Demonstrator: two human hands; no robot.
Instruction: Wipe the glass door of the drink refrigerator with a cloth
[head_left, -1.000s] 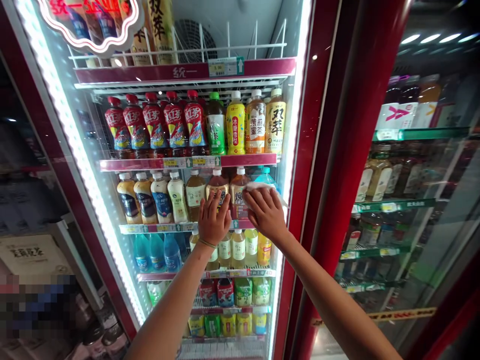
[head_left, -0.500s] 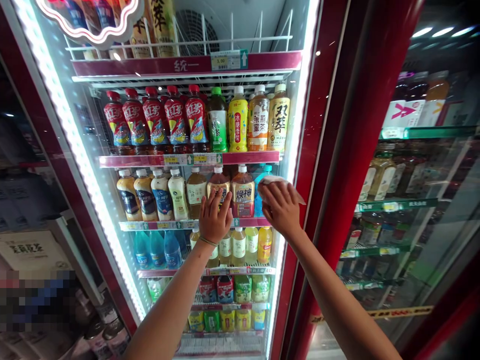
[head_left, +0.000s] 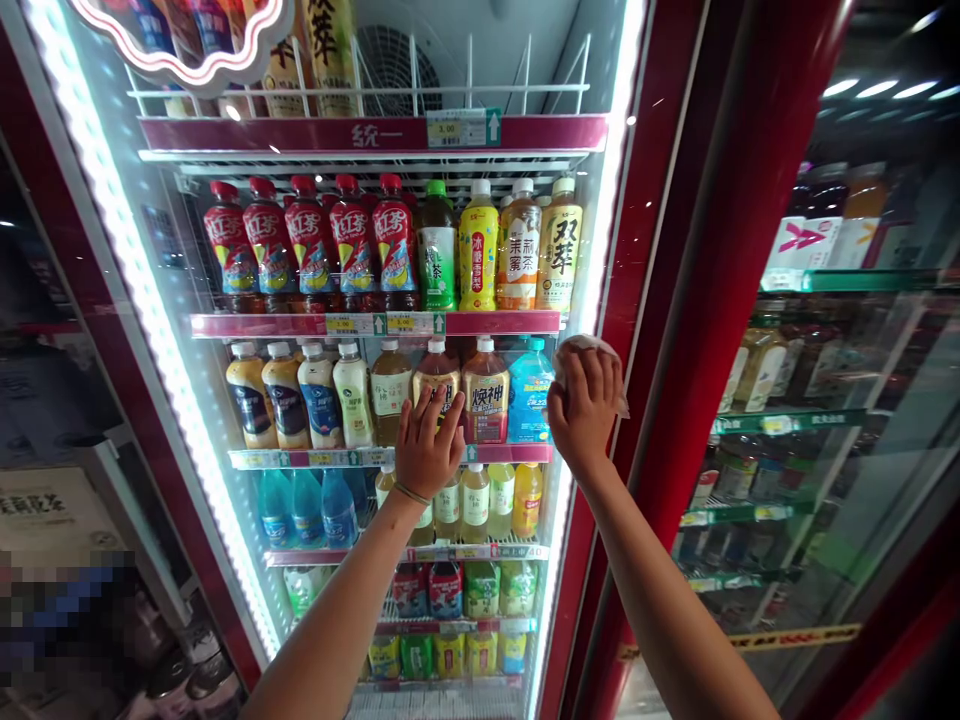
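My left hand (head_left: 429,448) lies with fingers spread against the glass door of a lit drinks fridge, in front of the middle shelf. It overlaps a brown drink bottle (head_left: 436,370); a thin band circles the wrist. Under my right hand (head_left: 586,410) a white cloth (head_left: 592,348) is pressed flat to the door, near its lit right edge. The cloth sticks out above and beside the fingers. Just left of that hand stands a blue bottle (head_left: 531,395) behind the glass, next to a dark-labelled bottle (head_left: 487,400).
Red-capped tea bottles (head_left: 307,245) line the shelf above, and blue bottles (head_left: 306,510) stand below. A dark red door frame (head_left: 664,290) runs along the right, with a second glass-fronted fridge (head_left: 814,420) beyond it. A lit sign (head_left: 202,70) hangs at upper left.
My right hand has slid the cloth to the right, from over the blue bottle to the door's lit edge. The left hand stays nearly in place on the glass.
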